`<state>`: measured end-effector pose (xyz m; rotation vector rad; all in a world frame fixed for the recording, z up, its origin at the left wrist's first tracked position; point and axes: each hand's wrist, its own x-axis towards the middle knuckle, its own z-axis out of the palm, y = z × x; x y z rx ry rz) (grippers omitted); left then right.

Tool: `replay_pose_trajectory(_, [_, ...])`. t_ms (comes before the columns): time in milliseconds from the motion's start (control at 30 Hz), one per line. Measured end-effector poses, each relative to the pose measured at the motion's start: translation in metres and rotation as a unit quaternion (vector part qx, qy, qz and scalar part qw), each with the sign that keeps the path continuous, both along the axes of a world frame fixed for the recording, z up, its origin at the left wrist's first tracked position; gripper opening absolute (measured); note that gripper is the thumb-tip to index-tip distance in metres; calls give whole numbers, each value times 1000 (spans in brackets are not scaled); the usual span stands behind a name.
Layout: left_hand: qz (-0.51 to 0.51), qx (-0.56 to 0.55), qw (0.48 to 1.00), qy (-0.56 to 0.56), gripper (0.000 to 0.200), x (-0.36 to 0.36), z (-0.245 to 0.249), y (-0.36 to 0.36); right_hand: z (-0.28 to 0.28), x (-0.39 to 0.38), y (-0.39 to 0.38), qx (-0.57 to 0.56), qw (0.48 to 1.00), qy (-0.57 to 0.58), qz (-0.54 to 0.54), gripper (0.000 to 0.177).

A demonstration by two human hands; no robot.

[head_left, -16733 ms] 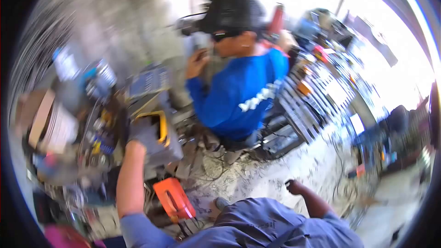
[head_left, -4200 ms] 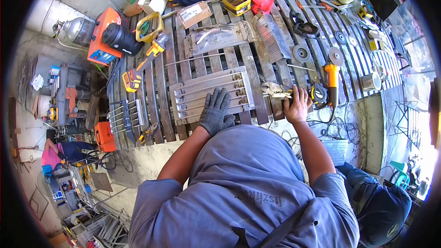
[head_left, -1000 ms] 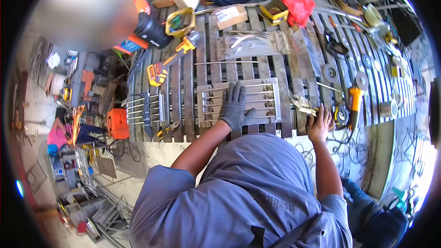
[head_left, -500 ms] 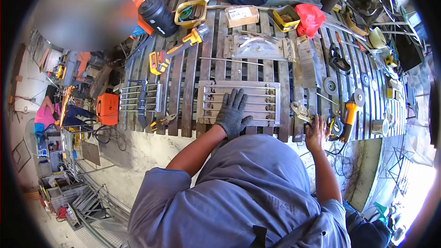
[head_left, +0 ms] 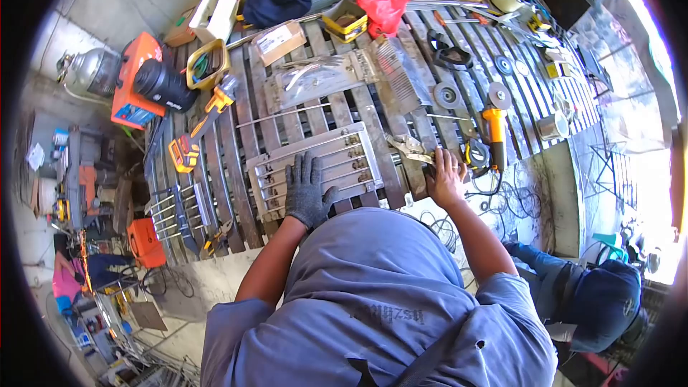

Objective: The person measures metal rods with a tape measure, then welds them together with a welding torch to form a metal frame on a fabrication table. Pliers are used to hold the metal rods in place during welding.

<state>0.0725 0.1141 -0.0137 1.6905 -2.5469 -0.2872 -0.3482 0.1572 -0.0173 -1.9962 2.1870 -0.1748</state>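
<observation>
Item 1, left hand [head_left: 308,192]: gloved. We record it laid flat on the frame [head_left: 351,161], palm down, fingers [head_left: 304,167] spread and straight, closed on nothing. The fingertips reach the frame's middle bars, and the heel of the palm sits at its near rail.

Item 2, frame: rectangular steel with several parallel bars. It lies flat and slightly askew on the slatted bench [head_left: 233,186], close to the front edge, directly ahead of our chest.

Item 3, right hand [head_left: 444,180]: bare, at the bench's front edge, right of the frame and not touching it. Its fingers [head_left: 438,161] are bent down at the edge, and we cannot tell whether they grip anything.

Item 4, pliers [head_left: 410,147]: just beyond the right fingertips, between the frame and the grinder [head_left: 494,129].

Item 5, grinder: yellow-bodied, just right of the right hand.

Item 6, 2 discs [head_left: 448,94]: loose on the slats beyond the grinder.

Item 7, smaller frame [head_left: 175,208]: at the bench's left end, well apart from the left hand.

Item 8, person [head_left: 605,301]: dark cap, low at right, beside the bench.
</observation>
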Motion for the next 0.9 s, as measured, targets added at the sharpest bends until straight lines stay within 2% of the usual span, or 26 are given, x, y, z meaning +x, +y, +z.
replay_pose_trajectory(400, [5, 14, 1000, -16, 97, -3, 2, 1, 5, 3, 0, 9, 1000, -16, -10, 96])
replay_pose_trajectory(633, [-10, -4, 1000, -16, 98, -3, -3, 1, 28, -7, 3, 44, 999, 5, 16, 91])
replay_pose_trajectory(767, [-28, -6, 999, -18, 100, 0, 2, -3, 46, -14, 22, 35, 999, 17, 30, 91])
replay_pose_trajectory(900, [-50, 1, 999, -6, 104, -1, 5, -9, 74, -16, 57, 82, 995, 43, 28, 92])
